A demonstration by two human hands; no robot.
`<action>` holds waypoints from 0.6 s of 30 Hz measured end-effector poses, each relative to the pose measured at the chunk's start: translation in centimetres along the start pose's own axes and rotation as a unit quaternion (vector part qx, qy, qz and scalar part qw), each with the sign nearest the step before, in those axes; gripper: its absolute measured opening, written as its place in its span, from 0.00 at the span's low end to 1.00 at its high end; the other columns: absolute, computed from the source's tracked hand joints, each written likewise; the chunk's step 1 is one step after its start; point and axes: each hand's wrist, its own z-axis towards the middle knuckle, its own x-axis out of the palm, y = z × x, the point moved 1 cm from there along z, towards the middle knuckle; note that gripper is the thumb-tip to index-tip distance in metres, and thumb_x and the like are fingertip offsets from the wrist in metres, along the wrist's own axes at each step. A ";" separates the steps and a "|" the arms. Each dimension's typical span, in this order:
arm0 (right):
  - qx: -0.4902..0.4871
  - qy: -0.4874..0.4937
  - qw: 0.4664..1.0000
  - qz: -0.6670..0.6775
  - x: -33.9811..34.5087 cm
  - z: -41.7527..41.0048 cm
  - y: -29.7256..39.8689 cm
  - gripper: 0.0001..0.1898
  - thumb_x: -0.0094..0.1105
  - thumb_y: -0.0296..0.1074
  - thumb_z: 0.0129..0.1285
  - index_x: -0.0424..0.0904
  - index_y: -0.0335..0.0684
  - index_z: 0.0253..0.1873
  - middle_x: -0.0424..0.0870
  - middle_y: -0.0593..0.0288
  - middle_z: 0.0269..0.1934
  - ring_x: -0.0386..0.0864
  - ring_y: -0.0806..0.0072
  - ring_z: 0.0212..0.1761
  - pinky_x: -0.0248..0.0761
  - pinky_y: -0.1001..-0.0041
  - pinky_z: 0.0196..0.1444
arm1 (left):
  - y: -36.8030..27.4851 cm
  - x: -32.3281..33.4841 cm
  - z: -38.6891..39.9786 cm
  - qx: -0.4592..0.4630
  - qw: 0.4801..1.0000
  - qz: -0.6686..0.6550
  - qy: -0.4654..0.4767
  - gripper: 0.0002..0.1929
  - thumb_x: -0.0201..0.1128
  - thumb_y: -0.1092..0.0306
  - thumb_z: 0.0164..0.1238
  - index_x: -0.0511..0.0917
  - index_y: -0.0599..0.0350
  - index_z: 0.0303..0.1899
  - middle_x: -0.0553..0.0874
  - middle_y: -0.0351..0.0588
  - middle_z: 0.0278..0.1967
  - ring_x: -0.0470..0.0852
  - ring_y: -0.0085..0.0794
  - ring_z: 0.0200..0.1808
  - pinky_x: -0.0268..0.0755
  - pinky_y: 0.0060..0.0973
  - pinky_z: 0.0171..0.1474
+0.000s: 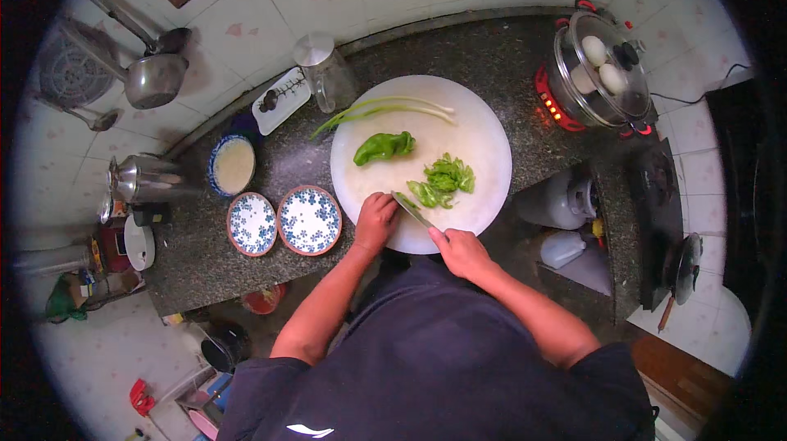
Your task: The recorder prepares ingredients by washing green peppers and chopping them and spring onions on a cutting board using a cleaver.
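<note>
My right hand (464, 251) grips a kitchen knife (415, 211) by its handle, the blade slanting up and left across the near part of a round white cutting board (363, 189). My left hand (376, 219) rests on the board with its fingers curled beside the blade's tip. Whatever may be under those fingers is hidden. Sliced green pepper (450, 174) lies in a loose heap just beyond the knife, with a few slivers against the blade. A whole green pepper (384, 148) sits farther back. Behind it, scallions (393, 108) stretch past the board's left edge.
Two flower-patterned plates (309, 219) and a bowl of pale contents (233, 164) stand left on the granite counter (295, 275). A glass jar (332, 78) and white tray (283, 103) are behind. At right, a lidded pot (599, 72) with eggs sits on a lit base.
</note>
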 end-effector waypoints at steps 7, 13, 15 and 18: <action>-0.005 0.006 1.000 -0.025 0.4 1.9 0.2 0.36 0.42 0.61 0.78 0.83 0.26 0.38 0.85 0.31 0.37 0.83 0.34 0.43 0.75 0.46 0.50 | 0.6 0.4 0.1 0.008 0.999 -0.027 -0.015 0.17 0.71 0.78 0.48 0.84 0.62 0.44 0.85 0.53 0.46 0.82 0.51 0.50 0.78 0.42 0.55; -0.066 -0.029 0.997 0.027 3.7 5.6 -1.8 0.37 0.43 0.62 0.78 0.82 0.25 0.36 0.84 0.30 0.36 0.83 0.34 0.41 0.75 0.47 0.48 | 0.6 0.8 -0.1 -0.016 0.999 -0.034 0.015 0.18 0.72 0.77 0.50 0.82 0.62 0.46 0.84 0.55 0.46 0.82 0.51 0.51 0.77 0.42 0.55; -0.042 -0.007 0.995 0.090 3.1 5.3 -1.7 0.39 0.41 0.63 0.78 0.82 0.25 0.35 0.84 0.29 0.36 0.83 0.34 0.42 0.74 0.47 0.49 | 1.0 1.0 -0.4 -0.041 0.998 -0.043 -0.008 0.17 0.71 0.76 0.53 0.81 0.63 0.47 0.83 0.55 0.47 0.81 0.52 0.52 0.76 0.42 0.56; -0.023 -0.001 1.000 0.010 0.7 2.1 1.1 0.39 0.40 0.64 0.78 0.83 0.25 0.35 0.84 0.29 0.36 0.83 0.34 0.43 0.74 0.46 0.51 | 1.2 1.0 -0.6 -0.044 0.998 -0.041 0.017 0.16 0.71 0.76 0.55 0.81 0.64 0.47 0.82 0.56 0.48 0.81 0.53 0.51 0.76 0.42 0.56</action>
